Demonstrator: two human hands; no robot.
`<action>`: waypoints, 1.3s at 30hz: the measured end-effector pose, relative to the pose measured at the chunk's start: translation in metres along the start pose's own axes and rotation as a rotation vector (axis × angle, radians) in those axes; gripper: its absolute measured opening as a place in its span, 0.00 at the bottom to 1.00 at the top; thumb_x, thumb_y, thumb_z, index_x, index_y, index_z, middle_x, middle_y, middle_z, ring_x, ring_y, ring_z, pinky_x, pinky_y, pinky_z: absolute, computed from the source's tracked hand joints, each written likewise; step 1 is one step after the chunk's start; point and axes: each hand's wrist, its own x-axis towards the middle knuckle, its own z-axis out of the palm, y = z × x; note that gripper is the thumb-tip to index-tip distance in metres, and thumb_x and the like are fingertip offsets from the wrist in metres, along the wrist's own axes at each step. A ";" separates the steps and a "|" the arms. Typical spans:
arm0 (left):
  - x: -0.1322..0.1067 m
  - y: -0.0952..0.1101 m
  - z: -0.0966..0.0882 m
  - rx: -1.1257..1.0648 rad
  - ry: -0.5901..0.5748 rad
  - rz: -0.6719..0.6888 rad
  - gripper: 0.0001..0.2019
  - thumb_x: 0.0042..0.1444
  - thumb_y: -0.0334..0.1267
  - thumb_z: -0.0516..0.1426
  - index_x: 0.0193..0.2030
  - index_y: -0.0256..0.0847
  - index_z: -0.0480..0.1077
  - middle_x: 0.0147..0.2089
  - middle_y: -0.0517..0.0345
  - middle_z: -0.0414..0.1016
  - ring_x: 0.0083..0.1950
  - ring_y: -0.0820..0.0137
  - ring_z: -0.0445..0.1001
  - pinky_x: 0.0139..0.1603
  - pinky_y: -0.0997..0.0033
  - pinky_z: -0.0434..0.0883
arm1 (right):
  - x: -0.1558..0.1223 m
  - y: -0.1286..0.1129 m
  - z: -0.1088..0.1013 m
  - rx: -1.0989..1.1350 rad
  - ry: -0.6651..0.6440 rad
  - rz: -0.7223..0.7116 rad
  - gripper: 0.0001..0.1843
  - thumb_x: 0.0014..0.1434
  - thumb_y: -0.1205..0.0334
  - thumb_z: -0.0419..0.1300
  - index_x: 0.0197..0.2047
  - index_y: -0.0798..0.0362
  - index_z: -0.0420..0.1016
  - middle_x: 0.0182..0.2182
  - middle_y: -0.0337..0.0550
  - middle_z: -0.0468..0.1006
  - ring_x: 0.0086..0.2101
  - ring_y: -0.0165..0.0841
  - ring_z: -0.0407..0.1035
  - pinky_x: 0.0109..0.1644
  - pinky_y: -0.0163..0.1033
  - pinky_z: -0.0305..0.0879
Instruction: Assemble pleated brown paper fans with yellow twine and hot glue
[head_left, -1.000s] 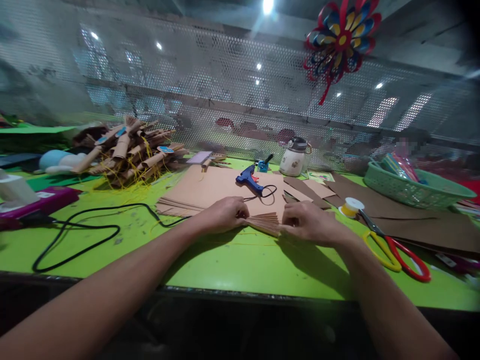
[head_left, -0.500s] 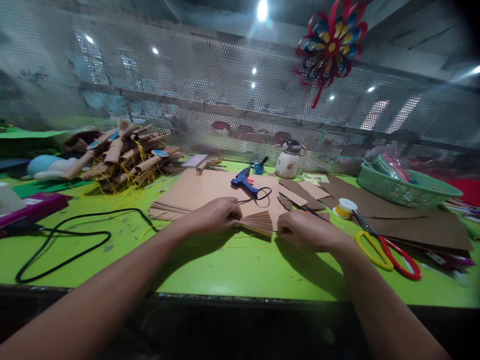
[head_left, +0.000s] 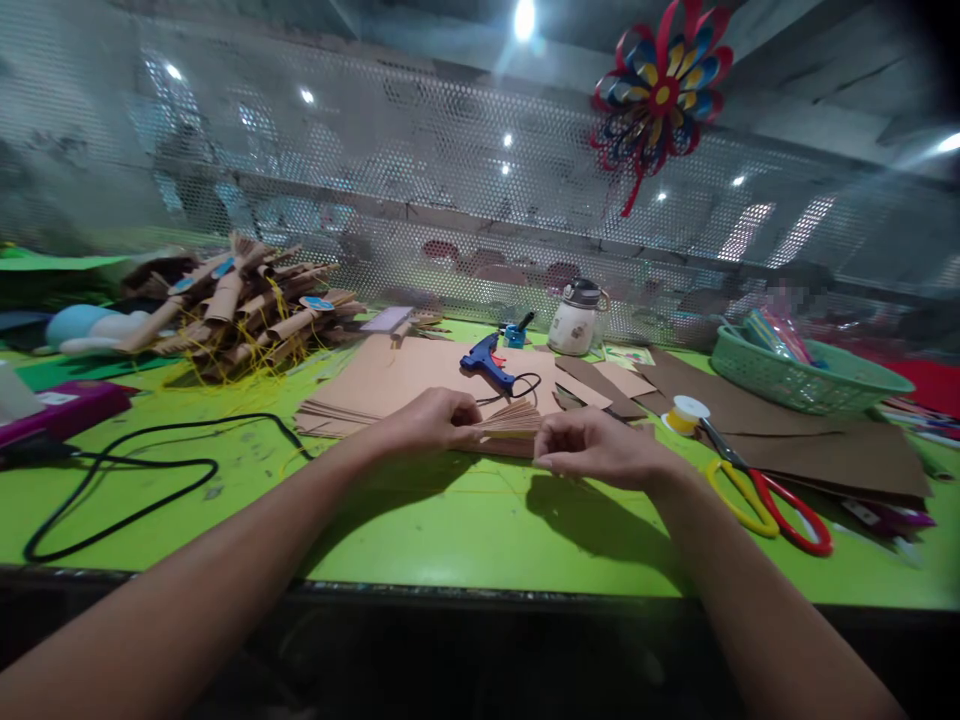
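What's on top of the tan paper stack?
A blue glue gun lies on the stack. The left hand and folded paper cover part of its near side; whatever lies behind them is hidden.

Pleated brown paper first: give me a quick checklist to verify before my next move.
1. Left hand grips the pleated paper: ok, fingers closed at its left end.
2. Right hand grips it too: cannot tell; it is at the right end, contact unclear.
3. Brown sheets free of tools: not ok, the blue glue gun lies on them.
4. Glue gun cool: cannot tell.
5. Scissors away from the fingers: ok, they lie right of the right hand, beside the spool.
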 end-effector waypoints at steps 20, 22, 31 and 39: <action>-0.005 0.010 0.007 0.223 0.076 0.166 0.12 0.55 0.43 0.55 0.39 0.38 0.73 0.33 0.53 0.76 0.31 0.72 0.68 0.32 0.72 0.60 | 0.001 0.000 -0.005 0.015 0.422 -0.231 0.06 0.51 0.62 0.64 0.34 0.53 0.79 0.31 0.42 0.78 0.29 0.29 0.70 0.32 0.36 0.67; -0.006 0.010 0.008 0.225 0.058 0.186 0.10 0.55 0.40 0.54 0.39 0.38 0.73 0.33 0.53 0.76 0.31 0.72 0.68 0.33 0.73 0.60 | 0.003 0.002 -0.005 0.067 0.477 -0.267 0.07 0.51 0.62 0.65 0.35 0.52 0.80 0.30 0.41 0.78 0.30 0.29 0.71 0.34 0.36 0.69; -0.008 0.015 0.009 0.113 0.053 0.253 0.09 0.54 0.37 0.55 0.39 0.38 0.74 0.34 0.53 0.76 0.31 0.72 0.69 0.34 0.73 0.62 | 0.009 0.009 -0.010 -0.348 0.685 -0.259 0.08 0.54 0.60 0.60 0.34 0.55 0.79 0.30 0.46 0.79 0.29 0.32 0.69 0.33 0.40 0.68; -0.009 0.015 0.008 0.064 0.055 0.227 0.09 0.53 0.39 0.55 0.37 0.40 0.75 0.32 0.54 0.76 0.30 0.71 0.68 0.33 0.72 0.61 | 0.009 0.016 -0.018 -0.429 0.622 -0.152 0.08 0.55 0.61 0.59 0.31 0.55 0.77 0.28 0.45 0.77 0.28 0.32 0.67 0.32 0.39 0.64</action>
